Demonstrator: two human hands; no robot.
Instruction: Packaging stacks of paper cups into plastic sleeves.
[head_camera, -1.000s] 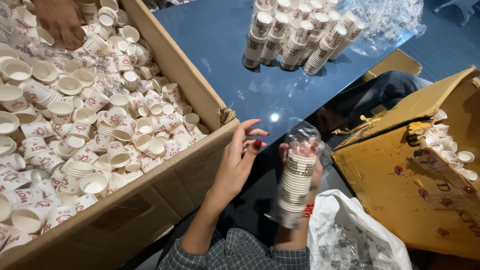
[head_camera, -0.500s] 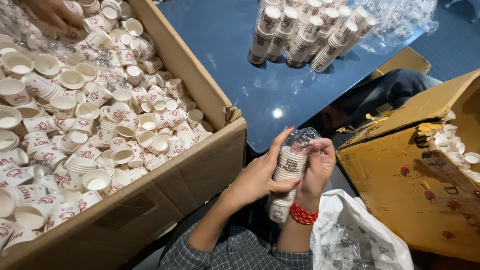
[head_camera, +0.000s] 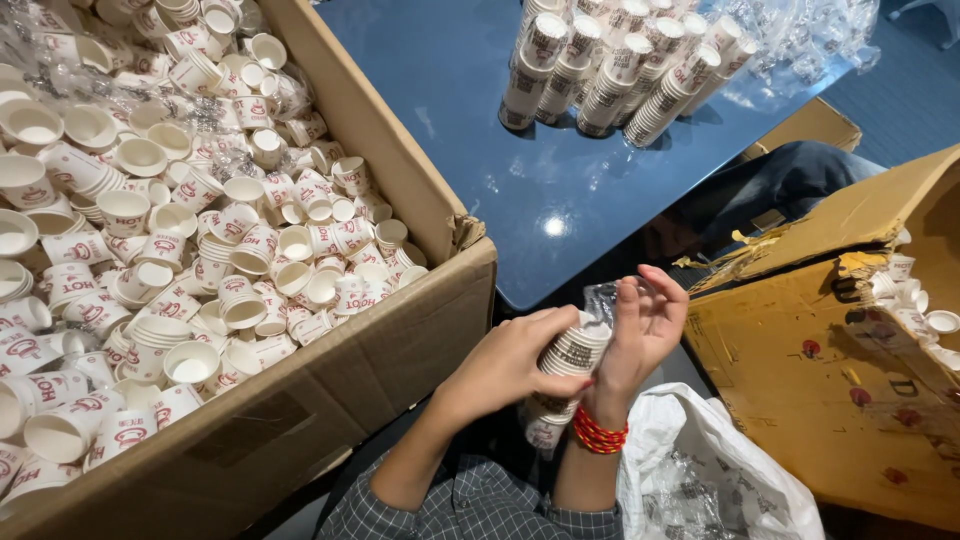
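Head view: left hand (head_camera: 510, 362) wraps its fingers around a stack of paper cups (head_camera: 565, 372) sheathed in a clear plastic sleeve (head_camera: 603, 298), held tilted just below the blue table (head_camera: 480, 130). Right hand (head_camera: 640, 335) stands upright, palm against the stack's upper end, fingers loosely curled onto the sleeve; red bangles (head_camera: 598, 434) circle its wrist. Large cardboard box (head_camera: 400, 330) of loose cups sits just left.
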